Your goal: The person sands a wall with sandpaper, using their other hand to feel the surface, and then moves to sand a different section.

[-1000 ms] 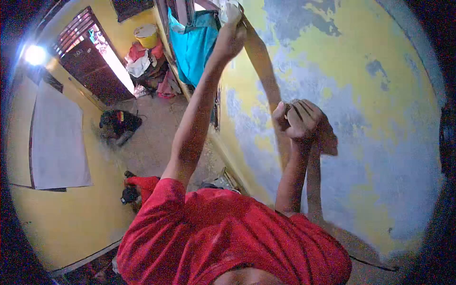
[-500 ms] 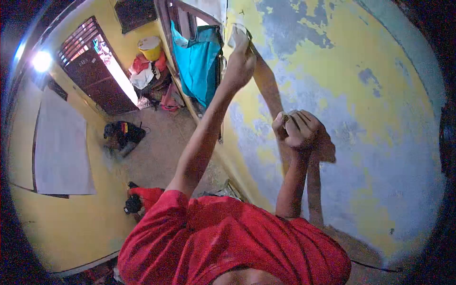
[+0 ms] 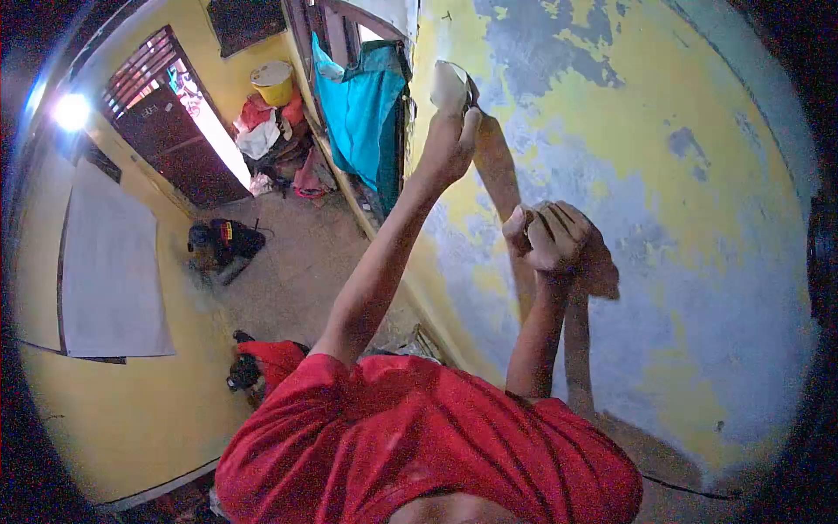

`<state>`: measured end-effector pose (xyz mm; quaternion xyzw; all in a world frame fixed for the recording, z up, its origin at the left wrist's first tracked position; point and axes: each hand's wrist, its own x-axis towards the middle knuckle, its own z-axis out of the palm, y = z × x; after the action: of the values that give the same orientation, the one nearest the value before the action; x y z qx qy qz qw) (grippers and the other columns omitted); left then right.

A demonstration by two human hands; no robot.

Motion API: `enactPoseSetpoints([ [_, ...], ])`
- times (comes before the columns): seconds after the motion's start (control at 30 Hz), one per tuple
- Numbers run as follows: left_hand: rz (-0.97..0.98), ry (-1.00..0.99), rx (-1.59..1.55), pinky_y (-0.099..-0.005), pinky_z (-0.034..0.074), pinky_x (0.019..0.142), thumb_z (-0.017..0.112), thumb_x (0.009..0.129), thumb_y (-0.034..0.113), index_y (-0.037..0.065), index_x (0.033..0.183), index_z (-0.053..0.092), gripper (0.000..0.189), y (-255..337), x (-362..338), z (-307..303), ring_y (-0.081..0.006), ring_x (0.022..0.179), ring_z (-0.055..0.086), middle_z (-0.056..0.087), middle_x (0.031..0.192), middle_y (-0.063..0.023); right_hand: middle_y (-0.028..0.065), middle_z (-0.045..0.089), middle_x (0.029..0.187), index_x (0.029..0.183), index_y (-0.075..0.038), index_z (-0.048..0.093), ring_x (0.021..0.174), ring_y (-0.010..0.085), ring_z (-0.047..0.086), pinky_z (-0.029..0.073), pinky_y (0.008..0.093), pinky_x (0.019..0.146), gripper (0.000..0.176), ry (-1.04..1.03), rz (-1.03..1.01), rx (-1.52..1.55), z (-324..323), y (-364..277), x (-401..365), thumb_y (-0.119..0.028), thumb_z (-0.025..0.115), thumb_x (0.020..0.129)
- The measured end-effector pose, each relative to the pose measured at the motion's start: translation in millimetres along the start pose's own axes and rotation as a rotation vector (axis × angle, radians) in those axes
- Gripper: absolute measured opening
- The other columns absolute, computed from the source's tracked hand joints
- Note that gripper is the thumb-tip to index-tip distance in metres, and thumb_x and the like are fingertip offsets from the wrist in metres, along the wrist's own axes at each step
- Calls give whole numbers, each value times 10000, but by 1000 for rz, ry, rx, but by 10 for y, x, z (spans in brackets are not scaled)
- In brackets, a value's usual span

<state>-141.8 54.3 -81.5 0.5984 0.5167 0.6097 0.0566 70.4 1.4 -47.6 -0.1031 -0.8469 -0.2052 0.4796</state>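
In my left hand is a pale, flat, slightly curved piece, pinched between thumb and fingers. It stands out past the fingertips, over the patchy wall near the window frame. Lower and to the right, my right hand is closed in a fist in front of the same wall, thumb against the curled fingers. I cannot tell what, if anything, is inside that fist. Both arms reach up and cast shadows on the yellow and grey-blue surface.
A turquoise cloth hangs at the window frame. Past it are a yellow bucket on piled cloths and a dark door. Two people are low down at left, one in dark clothes, one in red. A white sheet covers part of the left wall.
My left hand has moved a little down the wall, and more of the pale piece shows beyond its fingers. My right hand stays nearly in place, its thumb shifted slightly.
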Motion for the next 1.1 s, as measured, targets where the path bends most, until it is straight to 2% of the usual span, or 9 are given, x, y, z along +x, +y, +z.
enactPoseSetpoints([
  [0.1,-72,-66,-31,-482,438,964,492,939,59,-55,1230,448,315,155,-41,-89,-526,1240,432,414,1320,-412,122,581,596,606,-15,552,491,275,579,479,358,469,204,-11,-35,26,-38,9,6,-28,622,797],
  [0.13,196,217,120,-486,492,819,484,950,41,-11,1324,453,379,134,-53,41,-509,1082,556,541,1171,-376,122,581,596,606,-15,552,491,275,579,479,358,469,204,-8,-40,24,-56,12,-22,-28,622,797],
  [0.27,-88,152,17,-452,507,825,464,960,7,75,1438,406,487,52,-158,80,-489,1087,569,538,1183,-374,100,638,692,693,-63,565,620,264,651,506,366,557,141,-144,-31,4,-115,72,-84,-35,685,760],
  [0.53,209,464,101,-363,492,937,433,981,39,14,1406,458,426,-180,519,-56,-326,1210,585,567,1318,-245,120,638,717,691,-60,562,615,272,646,500,366,536,140,-172,-72,56,-75,126,-100,-13,678,755],
  [0.77,35,483,121,-369,507,872,348,1047,275,22,1371,479,431,-90,447,67,-382,1052,653,631,1126,-308,106,636,704,743,-58,576,642,261,656,517,361,566,106,-232,-154,77,-139,167,-40,-33,677,765],
  [0.83,-332,125,-36,-415,496,849,317,1048,306,-31,1296,507,460,-141,560,-146,-397,989,654,633,1028,-329,109,635,703,743,-55,574,650,264,659,518,360,570,109,-239,-175,79,-97,185,-14,-40,681,760],
  [0.87,265,488,-16,-450,480,793,327,1045,320,-81,1185,546,478,-224,666,-72,-391,911,658,639,927,-316,118,608,644,680,-40,562,575,266,629,506,356,522,123,-217,-182,71,-90,179,13,-28,633,780],
  [0.97,-206,70,-102,-455,441,958,376,1039,310,-111,1354,406,526,105,559,-292,-512,1166,503,519,1208,-387,129,578,585,615,-18,543,496,269,594,492,354,474,186,-131,-178,43,-15,148,-54,-9,584,797],
  [1.1,186,325,82,-451,480,853,403,1029,323,-51,1229,507,436,-272,433,25,-482,1038,605,584,1008,-378,140,648,713,710,-23,601,657,290,674,555,387,611,94,-186,-79,14,-52,93,-110,-28,669,774],
])
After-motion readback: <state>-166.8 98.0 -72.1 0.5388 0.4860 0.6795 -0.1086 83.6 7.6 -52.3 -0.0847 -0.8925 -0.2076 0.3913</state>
